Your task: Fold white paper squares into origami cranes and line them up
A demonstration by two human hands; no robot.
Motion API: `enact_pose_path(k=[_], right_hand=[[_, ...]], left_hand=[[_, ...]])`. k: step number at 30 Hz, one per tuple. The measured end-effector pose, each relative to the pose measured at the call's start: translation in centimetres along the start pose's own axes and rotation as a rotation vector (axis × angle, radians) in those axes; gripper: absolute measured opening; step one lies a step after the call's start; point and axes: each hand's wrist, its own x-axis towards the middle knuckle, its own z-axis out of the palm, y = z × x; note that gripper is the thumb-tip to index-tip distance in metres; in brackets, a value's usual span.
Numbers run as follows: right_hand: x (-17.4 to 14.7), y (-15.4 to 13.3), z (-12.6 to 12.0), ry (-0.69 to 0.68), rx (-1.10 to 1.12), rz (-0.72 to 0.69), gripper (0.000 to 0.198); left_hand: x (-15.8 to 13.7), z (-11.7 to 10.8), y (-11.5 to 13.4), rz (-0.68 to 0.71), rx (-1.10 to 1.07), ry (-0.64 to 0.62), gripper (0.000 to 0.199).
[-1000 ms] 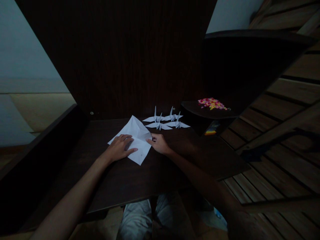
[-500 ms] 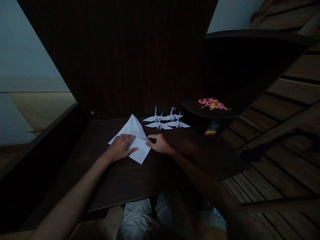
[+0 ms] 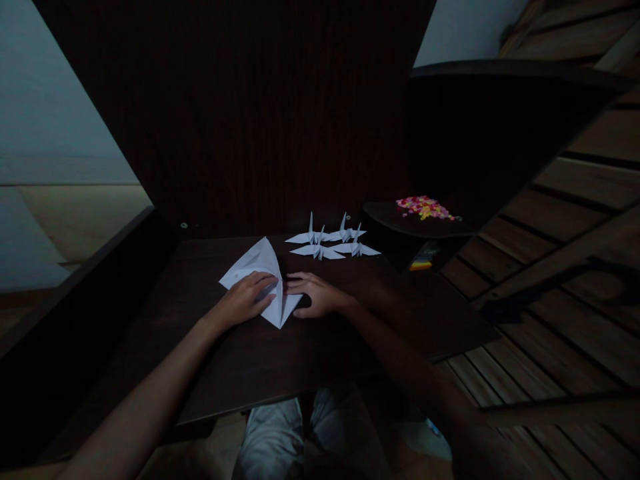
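Observation:
A sheet of white paper [image 3: 257, 261], creased and partly folded, lies on the dark wooden desk in front of me. My left hand [image 3: 246, 297] rests over its left and middle part, fingers stretched across the paper. From the right, my right hand [image 3: 317, 295] touches the right part of the sheet, its fingers extended and the thumb apart. A raised fold runs down the paper between the two hands. Beyond the right hand stand several white origami cranes [image 3: 318, 251] in a close group, their wings spread.
A small rounded shelf [image 3: 380, 215] at the right carries a heap of small pink, red and yellow pieces [image 3: 425, 207]. Under it is a small rainbow-striped item [image 3: 421, 265]. A tall dark panel [image 3: 280, 120] backs the desk [image 3: 240, 373], and a side board [image 3: 85, 300] edges its left.
The right part of the sheet has been brought inward, making a raised fold in the middle. My right hand has opened from a pinch on the paper's right edge and spread its fingers.

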Motion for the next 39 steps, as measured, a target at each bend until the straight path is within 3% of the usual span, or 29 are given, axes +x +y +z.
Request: enact_pose_path(k=[6,12,19,23,27,32,36,39], right_hand=[[0.2,0.2,0.2,-0.059,-0.01,0.035,0.038],[0.1,0.4,0.7,-0.001,0.062,0.047,0.035],[0.4,0.3,0.4,-0.056,-0.153,0.137,0.037],[0.2,0.0,-0.4,-0.058,-0.146,0.238,0.045],[0.1,-0.4,-1.0,0.039,-0.053,0.33,0.054],[0.7,-0.3,-0.3,0.226,-0.038,0.378,0.028],[0.9,-0.2,0.3,0.23,-0.071,0.331,0.019],[0.9,-0.1,0.6,0.193,-0.077,0.304,0.024]], left_hand=[[0.0,-0.4,0.3,-0.023,0.013,-0.059,0.037],[0.1,-0.4,0.7,-0.061,0.082,-0.096,0.043],[-0.1,0.4,0.8,-0.052,0.209,-0.144,0.051],[-0.1,0.5,1.1,-0.038,0.257,-0.154,0.048],[0.0,0.7,1.2,-0.007,0.215,-0.133,0.046],[0.0,1.2,1.0,0.02,0.146,-0.12,0.046],[0.0,1.4,1.0,0.043,0.17,-0.141,0.046],[0.0,1.3,1.0,0.064,0.186,-0.143,0.045]])
